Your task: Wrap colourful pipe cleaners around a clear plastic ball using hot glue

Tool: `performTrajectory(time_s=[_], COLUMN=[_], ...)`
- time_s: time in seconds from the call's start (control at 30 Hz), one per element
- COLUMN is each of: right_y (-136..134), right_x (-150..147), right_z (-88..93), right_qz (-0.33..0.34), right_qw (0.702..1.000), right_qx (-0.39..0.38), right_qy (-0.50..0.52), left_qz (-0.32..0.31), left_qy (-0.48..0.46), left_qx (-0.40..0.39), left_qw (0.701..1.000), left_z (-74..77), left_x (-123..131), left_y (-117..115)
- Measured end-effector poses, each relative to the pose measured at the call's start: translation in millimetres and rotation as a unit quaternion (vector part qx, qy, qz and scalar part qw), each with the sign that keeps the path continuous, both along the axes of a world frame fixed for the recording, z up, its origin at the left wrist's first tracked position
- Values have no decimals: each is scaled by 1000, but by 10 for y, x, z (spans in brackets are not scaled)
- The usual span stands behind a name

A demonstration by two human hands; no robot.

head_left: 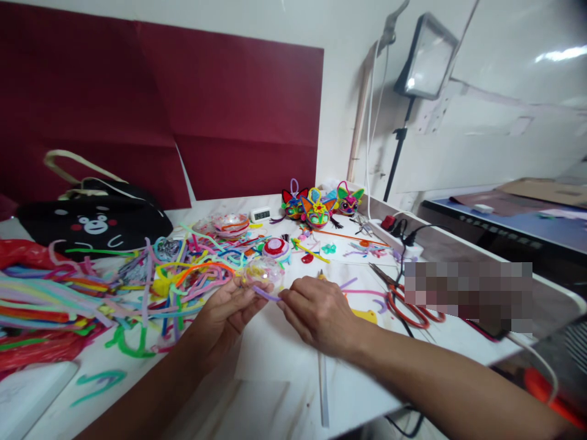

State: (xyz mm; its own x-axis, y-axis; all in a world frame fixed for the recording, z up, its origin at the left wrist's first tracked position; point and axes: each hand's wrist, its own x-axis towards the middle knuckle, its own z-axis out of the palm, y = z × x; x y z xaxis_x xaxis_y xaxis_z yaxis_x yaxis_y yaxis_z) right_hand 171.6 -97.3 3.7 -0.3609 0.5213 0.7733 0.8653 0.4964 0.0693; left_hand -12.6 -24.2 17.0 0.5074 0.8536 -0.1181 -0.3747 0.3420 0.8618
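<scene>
A short purple pipe cleaner (266, 294) stretches between my two hands above the table. My left hand (224, 315) pinches its left end between thumb and fingers. Closed round its right end is my right hand (318, 313), knuckles up. Just behind the left fingertips sits a clear plastic ball (263, 271) with yellowish bits showing in it; whether the left hand touches it I cannot tell. Under the right hand and wrist lie a long thin tool (323, 391) and a yellow piece (365, 316). To the right are orange-handled scissors (406, 305), blades pointing away.
Colourful pipe cleaners (55, 299) heap across the left side. A black bag (96, 223) stands behind them. Finished pipe-cleaner animal heads (317, 211) and a small digital clock (261, 215) are at the back. A power strip (397, 238) with cables lines the right edge, below a lamp (426, 58).
</scene>
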Motion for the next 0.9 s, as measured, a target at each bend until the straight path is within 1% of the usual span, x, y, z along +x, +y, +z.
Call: performTrajectory(time_s=[0.37, 0.53, 0.7, 0.9], right_y=[20, 28, 28, 32], right_x=[22, 16, 12, 15], right_z=[-42, -57, -49, -57], right_qz=[-16, -11, -9, -10], right_qw=[1000, 1000, 1000, 999], right_qx=[-18, -21, -26, -32], right_qy=[-5, -7, -10, -15], left_qz=[-32, -2, 14, -2], left_qy=[-41, -31, -15, -5], left_qx=[-11, -9, 1, 8], left_qw=[999, 999, 1000, 1000], left_z=[-9, -5, 24, 6], left_x=[-15, 0, 28, 14], left_y=[-18, -22, -30, -31])
